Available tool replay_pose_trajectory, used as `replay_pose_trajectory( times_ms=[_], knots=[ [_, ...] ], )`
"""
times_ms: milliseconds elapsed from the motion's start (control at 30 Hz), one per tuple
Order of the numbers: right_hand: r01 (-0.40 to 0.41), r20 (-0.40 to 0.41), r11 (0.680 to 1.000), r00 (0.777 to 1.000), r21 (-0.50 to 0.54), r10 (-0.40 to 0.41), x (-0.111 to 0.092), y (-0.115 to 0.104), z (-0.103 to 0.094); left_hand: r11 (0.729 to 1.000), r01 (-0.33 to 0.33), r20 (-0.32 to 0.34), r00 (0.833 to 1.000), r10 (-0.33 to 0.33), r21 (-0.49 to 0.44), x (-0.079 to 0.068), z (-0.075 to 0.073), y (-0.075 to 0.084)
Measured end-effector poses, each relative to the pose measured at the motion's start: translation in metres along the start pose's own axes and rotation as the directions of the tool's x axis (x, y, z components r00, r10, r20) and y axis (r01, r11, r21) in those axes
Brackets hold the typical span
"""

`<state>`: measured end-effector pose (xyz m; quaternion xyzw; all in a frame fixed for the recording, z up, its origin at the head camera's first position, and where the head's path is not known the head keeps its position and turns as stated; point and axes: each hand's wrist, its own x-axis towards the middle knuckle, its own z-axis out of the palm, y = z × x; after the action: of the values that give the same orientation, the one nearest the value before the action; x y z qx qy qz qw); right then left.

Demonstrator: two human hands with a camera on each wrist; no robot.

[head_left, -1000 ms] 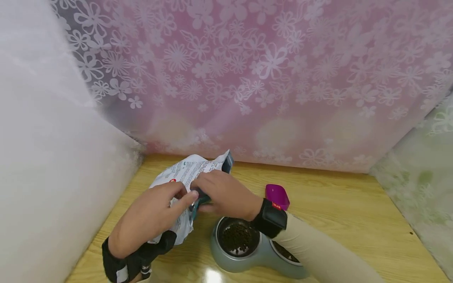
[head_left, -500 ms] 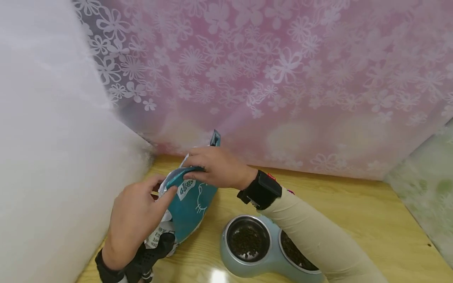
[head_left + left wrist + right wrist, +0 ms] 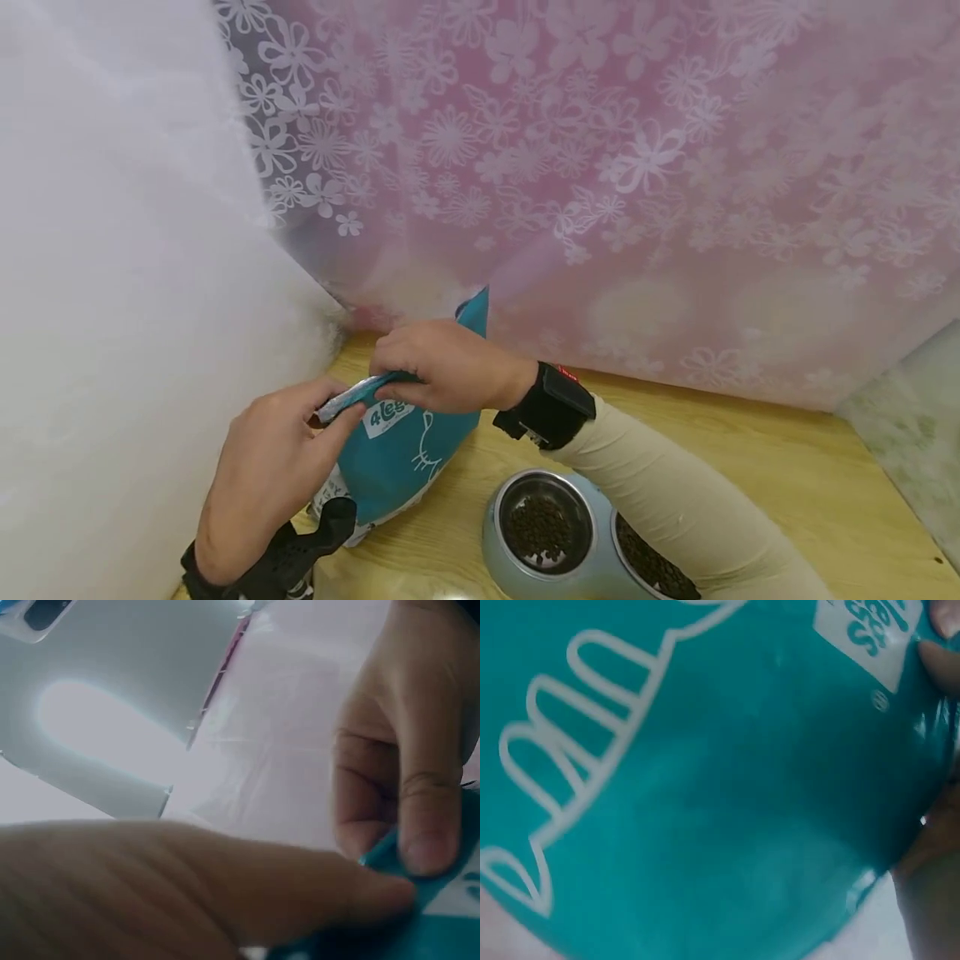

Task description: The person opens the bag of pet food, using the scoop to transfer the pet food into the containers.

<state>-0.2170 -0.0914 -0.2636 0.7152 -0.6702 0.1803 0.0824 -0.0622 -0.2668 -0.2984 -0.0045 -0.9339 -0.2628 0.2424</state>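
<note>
A teal pet food bag [image 3: 397, 471] with white lettering and a line drawing stands on the wooden surface, its front turned toward me. My left hand [image 3: 273, 467] pinches the left end of the bag's top edge between thumb and fingers. Farther right along the same edge, my right hand [image 3: 453, 367] grips it, thumb in front and fingers behind. The top edges lie close together between the hands, and a corner sticks up beyond the right hand. In the right wrist view the teal bag front [image 3: 720, 795] fills most of the picture.
A blue-grey double bowl stand [image 3: 497, 554] sits right of the bag, with brown kibble [image 3: 538, 527] in its steel bowls. My right sleeve [image 3: 675, 492] covers part of it. A pink floral sheet [image 3: 525, 183] hangs behind, and a white sheet [image 3: 135, 292] at left.
The bag has turned from its white printed side to its teal front. Both hands have shifted onto its top edge, which was partly gaping and now lies flatter. The magenta scoop-like item is hidden.
</note>
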Motion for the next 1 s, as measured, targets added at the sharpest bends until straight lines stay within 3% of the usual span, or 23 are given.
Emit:
replay_pose_trajectory(
  times_ms=[133,300,400,533,633,733,833,933,1000],
  knots=[
    [-0.019,-0.030,0.999,0.999,0.029,0.020,-0.005,0.002,0.002,0.998,-0.060,-0.025,0.998,0.059,-0.032,0.007,0.006,0.000],
    [-0.001,0.028,0.995,1.000,0.098,-0.002,-0.016,0.012,-0.007,0.979,-0.189,-0.016,0.982,0.189,-0.072,0.008,0.008,-0.004],
    [-0.015,0.038,0.987,0.999,0.157,0.009,-0.022,0.020,-0.009,0.981,-0.177,0.025,0.983,0.179,-0.081,0.007,0.005,-0.006],
    [0.007,-0.037,0.985,0.999,0.170,-0.001,-0.021,0.020,-0.002,0.993,-0.089,0.058,0.994,0.093,-0.078,0.007,0.001,-0.007],
    [0.030,-0.134,0.994,0.991,0.105,-0.016,-0.017,0.015,0.006,0.995,-0.064,0.024,0.998,0.066,-0.078,0.012,0.004,-0.006],
    [0.028,-0.189,0.999,0.982,0.045,-0.019,-0.013,0.010,0.015,0.993,-0.088,-0.052,0.995,0.084,-0.083,0.015,0.007,-0.006],
    [0.036,-0.142,0.998,0.989,0.060,-0.027,-0.012,0.010,0.016,0.989,-0.126,-0.068,0.990,0.121,-0.073,0.014,0.007,-0.009],
    [0.016,-0.058,0.991,0.998,0.132,-0.008,-0.020,0.018,0.008,0.984,-0.160,-0.029,0.987,0.159,-0.073,0.012,0.005,-0.012],
    [-0.023,-0.019,0.978,0.999,0.209,0.027,-0.030,0.026,0.004,0.986,-0.146,0.014,0.989,0.147,-0.081,0.011,0.003,-0.013]
  ],
)
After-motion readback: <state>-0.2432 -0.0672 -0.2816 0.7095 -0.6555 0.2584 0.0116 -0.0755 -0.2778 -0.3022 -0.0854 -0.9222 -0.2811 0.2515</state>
